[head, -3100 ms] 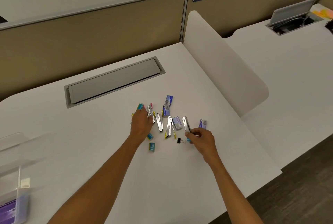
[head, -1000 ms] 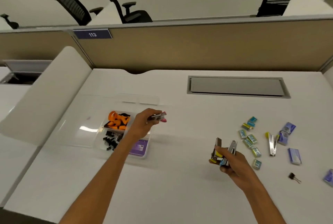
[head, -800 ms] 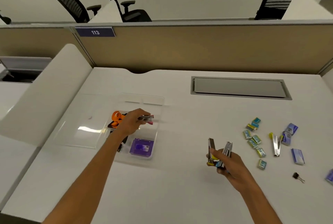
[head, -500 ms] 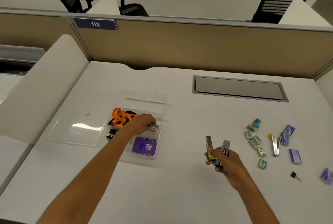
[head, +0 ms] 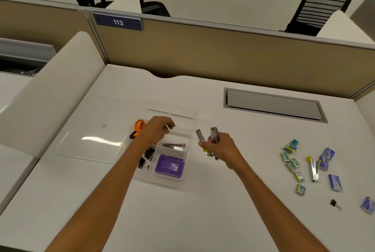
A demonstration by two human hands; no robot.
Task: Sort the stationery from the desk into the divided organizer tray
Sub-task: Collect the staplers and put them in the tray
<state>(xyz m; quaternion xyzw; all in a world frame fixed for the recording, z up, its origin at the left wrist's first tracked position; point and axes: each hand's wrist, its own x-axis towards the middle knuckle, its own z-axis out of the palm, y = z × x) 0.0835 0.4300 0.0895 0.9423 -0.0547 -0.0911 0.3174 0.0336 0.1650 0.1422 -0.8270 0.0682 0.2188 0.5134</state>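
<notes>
The right hand (head: pixel 220 147) is clenched around a bunch of small silver staplers (head: pixel 212 140), their metal ends poking up above the fist, just off the right wall of the clear plastic divided organizer tray (head: pixel 190 123). The left hand (head: pixel 157 131) hovers over the tray with fingers loosely curled and nothing in them. Below it, one silver stapler with a pink tip (head: pixel 174 146) lies flat in a right-hand compartment, with a purple box (head: pixel 169 165) in the compartment nearer the front edge of the white desk (head: pixel 182 211). Orange pieces (head: pixel 140 126) and black binder clips (head: pixel 145 159) fill the left compartments. Toward the desk's right edge lie small green-and-yellow staple boxes (head: pixel 292 163), a yellow-tipped silver stapler (head: pixel 313 169), blue boxes (head: pixel 334 182) and a lone black binder clip (head: pixel 334 204).
</notes>
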